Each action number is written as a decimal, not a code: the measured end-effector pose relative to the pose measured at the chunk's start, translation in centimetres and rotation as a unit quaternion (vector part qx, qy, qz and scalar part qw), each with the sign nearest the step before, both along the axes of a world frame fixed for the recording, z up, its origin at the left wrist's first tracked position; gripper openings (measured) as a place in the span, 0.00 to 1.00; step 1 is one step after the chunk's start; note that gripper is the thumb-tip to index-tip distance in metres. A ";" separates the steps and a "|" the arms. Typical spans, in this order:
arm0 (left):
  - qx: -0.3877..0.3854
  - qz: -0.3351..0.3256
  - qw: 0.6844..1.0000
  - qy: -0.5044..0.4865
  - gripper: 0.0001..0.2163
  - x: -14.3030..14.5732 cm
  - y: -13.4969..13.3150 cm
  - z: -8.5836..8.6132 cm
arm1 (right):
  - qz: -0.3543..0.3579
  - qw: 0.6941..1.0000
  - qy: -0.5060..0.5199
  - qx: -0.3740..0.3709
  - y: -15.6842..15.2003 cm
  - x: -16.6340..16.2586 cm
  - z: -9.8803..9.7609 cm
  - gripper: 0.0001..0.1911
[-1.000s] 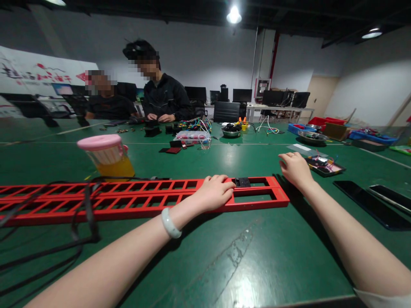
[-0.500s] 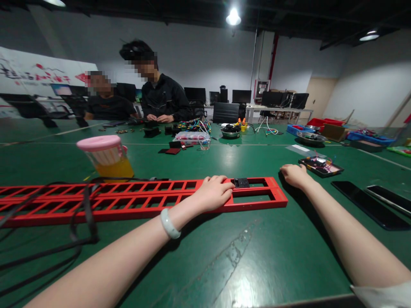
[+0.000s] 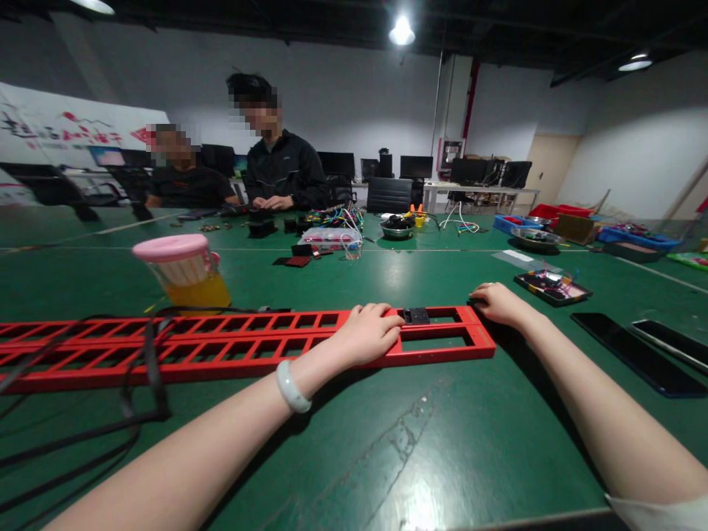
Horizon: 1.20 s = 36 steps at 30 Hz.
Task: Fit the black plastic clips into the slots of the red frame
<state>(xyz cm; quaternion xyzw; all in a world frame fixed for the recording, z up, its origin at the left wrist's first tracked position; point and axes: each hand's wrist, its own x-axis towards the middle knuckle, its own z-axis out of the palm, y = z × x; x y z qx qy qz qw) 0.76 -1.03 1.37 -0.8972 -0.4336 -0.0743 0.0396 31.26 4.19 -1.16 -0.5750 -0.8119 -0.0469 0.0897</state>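
Observation:
A long red frame (image 3: pixel 436 356) with two rows of rectangular openings lies across the green table. My left hand (image 3: pixel 369 333) rests on it near its right end, fingers curled over the bars. Just right of those fingers, a small black module (image 3: pixel 417 316) sits in an opening of the far row. My right hand (image 3: pixel 499 304) is at the frame's far right corner, its fingers pinched together on a small dark piece. That piece is mostly hidden, so I cannot make out its kind.
A pink-lidded cup (image 3: pixel 180 269) stands behind the frame, and black straps (image 3: pixel 152 361) cross its left part. Two phones (image 3: pixel 636 352) and a black tray of wired parts (image 3: pixel 553 286) lie at the right. Across the table, a person (image 3: pixel 285 169) handles small items; another sits beside.
My right hand has moved left, up to the frame's right end, with its fingers pinched. My left hand stays put. The standing person across the table has raised their head slightly.

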 end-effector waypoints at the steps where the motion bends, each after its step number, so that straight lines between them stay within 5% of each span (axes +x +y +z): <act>1: 0.000 -0.001 1.000 -0.001 0.16 0.0 0.0 0.0 | 0.014 1.000 0.003 -0.003 0.0 -0.1 0.0 0.18; 19: 0.022 -0.013 1.000 0.000 0.16 -0.3 0.3 -0.5 | 0.059 0.998 0.034 0.011 0.8 0.6 -1.3 0.16; 24: 0.031 -0.015 0.999 -0.002 0.16 -0.2 0.3 -0.7 | 0.018 0.987 0.104 0.119 0.6 0.9 -1.8 0.13; 29: 0.031 -0.019 0.999 -0.005 0.15 -0.3 0.3 -0.8 | 0.029 0.940 0.238 0.243 0.0 -1.1 -0.9 0.12; 36: 0.029 -0.012 0.999 -0.003 0.16 -0.2 0.3 -0.7 | 0.136 0.935 0.299 0.134 -2.0 -5.6 0.6 0.10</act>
